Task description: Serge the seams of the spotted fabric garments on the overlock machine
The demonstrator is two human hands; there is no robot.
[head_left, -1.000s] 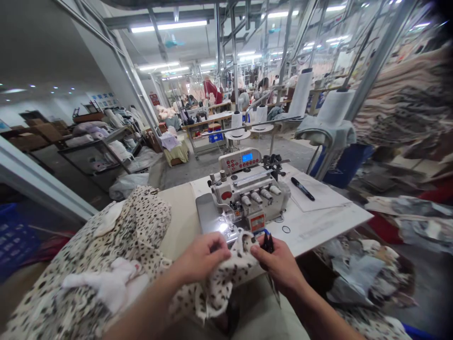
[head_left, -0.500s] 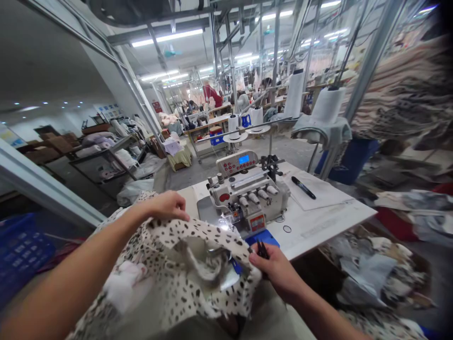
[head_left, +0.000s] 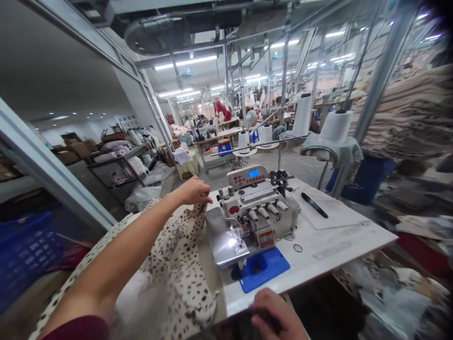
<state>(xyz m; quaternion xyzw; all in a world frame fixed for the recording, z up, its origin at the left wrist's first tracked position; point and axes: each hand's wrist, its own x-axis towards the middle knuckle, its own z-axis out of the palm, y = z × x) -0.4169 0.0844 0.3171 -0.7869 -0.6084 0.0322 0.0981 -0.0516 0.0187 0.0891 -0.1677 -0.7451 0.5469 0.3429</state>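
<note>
1. Spotted cream fabric (head_left: 184, 278) bunched just left of the overlock sewing machine (head_left: 258, 212), off the machine; how much is stitched, impossible to tell.
2. Left hand (head_left: 194, 191) raised at the end of an outstretched arm, pinching the fabric's top edge beside the machine.
3. Right hand (head_left: 276, 316) low, at the front edge of the surface (head_left: 339, 252); grip hidden, so cannot tell if anything is held.
4. Hands well apart.
</note>
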